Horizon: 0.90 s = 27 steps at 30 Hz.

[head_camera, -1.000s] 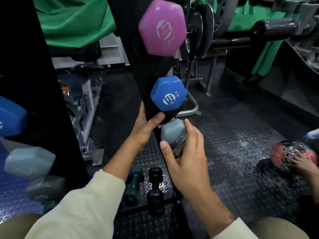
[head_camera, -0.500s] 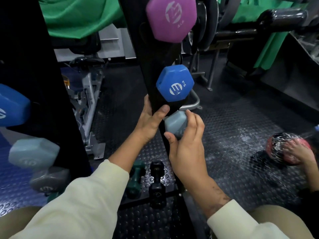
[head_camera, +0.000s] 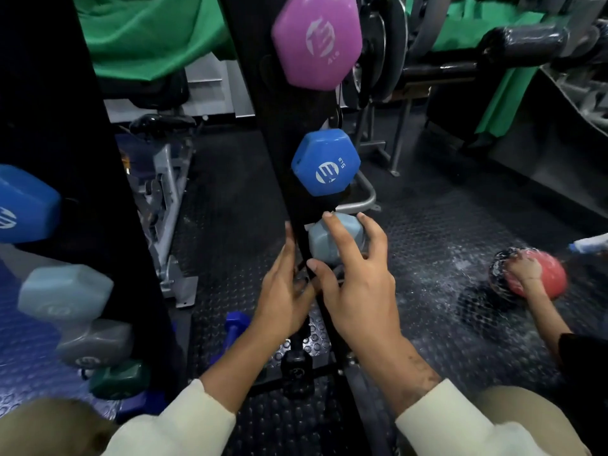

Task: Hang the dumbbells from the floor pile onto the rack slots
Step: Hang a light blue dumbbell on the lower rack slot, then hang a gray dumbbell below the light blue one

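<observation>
Nearest the camera, two cream sleeves (head_camera: 184,419) are reaching forward over a black studded floor mat (head_camera: 444,258). Between the forearms, a black dumbbell (head_camera: 296,370) and a blue one (head_camera: 234,327) are lying on the floor. Just beyond, the left hand (head_camera: 283,291) is resting with straight fingers against the black rack upright (head_camera: 279,153), holding nothing. Beside it, the right hand (head_camera: 357,278) is spreading relaxed fingers over the pale grey-blue dumbbell (head_camera: 324,240), touching its end rather than curling round it; that dumbbell is sitting at the rack's lower slot. Above it, a blue dumbbell (head_camera: 325,162) and a purple one (head_camera: 316,41) are hanging on the rack. Farther right, another person's hand (head_camera: 526,269) is pressing on a red ball (head_camera: 546,274).
</observation>
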Each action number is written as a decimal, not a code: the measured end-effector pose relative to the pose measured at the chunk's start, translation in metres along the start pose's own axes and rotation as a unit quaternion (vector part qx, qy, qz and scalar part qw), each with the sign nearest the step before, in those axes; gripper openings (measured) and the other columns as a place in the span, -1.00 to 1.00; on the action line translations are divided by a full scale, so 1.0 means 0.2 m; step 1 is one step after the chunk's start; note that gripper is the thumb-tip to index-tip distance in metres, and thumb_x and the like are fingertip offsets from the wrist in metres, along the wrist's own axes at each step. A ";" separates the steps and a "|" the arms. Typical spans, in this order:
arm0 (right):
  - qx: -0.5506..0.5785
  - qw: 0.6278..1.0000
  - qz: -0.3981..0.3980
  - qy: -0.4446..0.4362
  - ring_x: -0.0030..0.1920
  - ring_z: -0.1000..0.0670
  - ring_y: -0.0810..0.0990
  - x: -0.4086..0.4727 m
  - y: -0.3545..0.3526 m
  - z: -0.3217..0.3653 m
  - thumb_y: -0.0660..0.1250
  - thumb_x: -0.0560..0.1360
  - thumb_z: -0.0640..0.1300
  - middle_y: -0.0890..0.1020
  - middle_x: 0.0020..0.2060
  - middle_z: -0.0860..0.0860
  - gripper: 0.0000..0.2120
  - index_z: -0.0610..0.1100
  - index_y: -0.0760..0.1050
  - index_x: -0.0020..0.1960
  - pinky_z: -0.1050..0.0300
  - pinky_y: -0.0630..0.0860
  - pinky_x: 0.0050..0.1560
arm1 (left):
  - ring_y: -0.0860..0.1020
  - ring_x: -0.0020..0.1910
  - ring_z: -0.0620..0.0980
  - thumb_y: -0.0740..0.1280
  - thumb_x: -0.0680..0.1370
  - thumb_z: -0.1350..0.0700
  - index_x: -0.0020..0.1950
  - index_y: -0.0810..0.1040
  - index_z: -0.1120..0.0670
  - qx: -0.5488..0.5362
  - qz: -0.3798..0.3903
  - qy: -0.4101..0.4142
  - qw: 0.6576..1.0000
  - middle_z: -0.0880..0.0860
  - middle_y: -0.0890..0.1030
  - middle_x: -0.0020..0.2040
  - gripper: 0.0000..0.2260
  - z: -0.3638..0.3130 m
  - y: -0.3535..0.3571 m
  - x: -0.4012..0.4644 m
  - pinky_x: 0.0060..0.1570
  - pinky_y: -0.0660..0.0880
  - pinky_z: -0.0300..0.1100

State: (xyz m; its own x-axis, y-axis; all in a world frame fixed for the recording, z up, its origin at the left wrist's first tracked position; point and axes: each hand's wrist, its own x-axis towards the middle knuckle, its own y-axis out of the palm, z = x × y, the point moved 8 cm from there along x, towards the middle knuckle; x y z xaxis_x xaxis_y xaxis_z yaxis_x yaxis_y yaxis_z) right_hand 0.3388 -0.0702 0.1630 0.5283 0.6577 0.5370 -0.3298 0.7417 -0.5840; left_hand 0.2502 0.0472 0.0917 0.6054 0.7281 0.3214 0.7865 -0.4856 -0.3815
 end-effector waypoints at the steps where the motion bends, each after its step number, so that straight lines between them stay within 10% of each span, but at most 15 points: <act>1: 0.001 1.000 -0.002 0.000 0.17 -0.11 0.62 0.00 0.00 -0.01 0.47 0.57 0.06 0.13 0.58 0.08 -0.33 0.37 0.23 0.55 -0.16 0.67 0.07 | 0.63 0.17 -0.24 0.37 0.60 0.22 0.70 -0.06 -0.14 0.013 -0.019 0.003 1.000 0.08 0.51 0.46 -0.17 0.00 0.00 0.00 -0.03 0.53 -0.45; 13: 0.033 0.999 -0.028 -0.003 0.12 -0.01 0.64 0.01 0.01 0.00 0.49 0.56 0.04 0.19 0.54 0.08 -0.38 0.33 0.33 0.52 -0.10 0.67 0.11 | 0.60 0.27 -0.13 0.29 0.61 0.05 0.70 0.04 -0.07 0.039 -0.055 0.020 0.998 0.04 0.54 0.45 -0.29 0.00 -0.01 0.01 0.20 0.49 -0.40; 17: 0.098 0.994 -0.056 0.007 0.23 0.38 0.45 0.00 0.00 -0.02 0.59 0.49 0.00 0.30 0.45 0.03 -0.17 0.12 0.25 0.63 0.47 0.47 0.16 | 0.55 0.33 -0.25 0.36 0.64 0.07 0.69 0.05 -0.17 -0.012 0.000 -0.003 1.000 -0.03 0.48 0.51 -0.29 0.09 -0.05 0.01 0.26 0.53 -0.32; 21: 0.160 0.980 -0.078 0.086 0.16 0.07 0.60 -0.03 0.02 -0.11 0.64 0.41 0.10 0.32 0.37 0.05 -0.01 -0.02 0.13 0.64 0.21 0.62 0.09 | 0.54 0.30 -0.24 0.44 0.61 0.00 0.65 0.10 -0.30 0.016 -0.026 -0.032 0.999 -0.13 0.41 0.54 -0.27 0.20 -0.17 -0.03 0.23 0.51 -0.36; 27: 0.274 0.943 -0.084 0.170 -0.19 0.19 0.61 -0.20 0.13 -0.15 0.62 0.45 0.00 0.44 0.16 0.00 -0.37 -0.04 0.28 0.30 0.21 0.60 -0.08 | 0.52 0.33 -0.18 0.42 0.62 -0.03 0.62 0.27 -0.22 0.042 -0.042 -0.068 0.996 -0.15 0.42 0.47 -0.40 0.37 -0.36 -0.15 0.32 0.49 -0.29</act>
State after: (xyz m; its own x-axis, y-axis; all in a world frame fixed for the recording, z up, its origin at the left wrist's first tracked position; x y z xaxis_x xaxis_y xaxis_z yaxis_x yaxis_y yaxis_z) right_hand 0.3318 -0.0809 0.1086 0.7984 0.5142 0.3132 -0.5248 0.8493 -0.0568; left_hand 0.1673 0.0952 0.0457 0.5113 0.8262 0.2364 0.8172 -0.3824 -0.4313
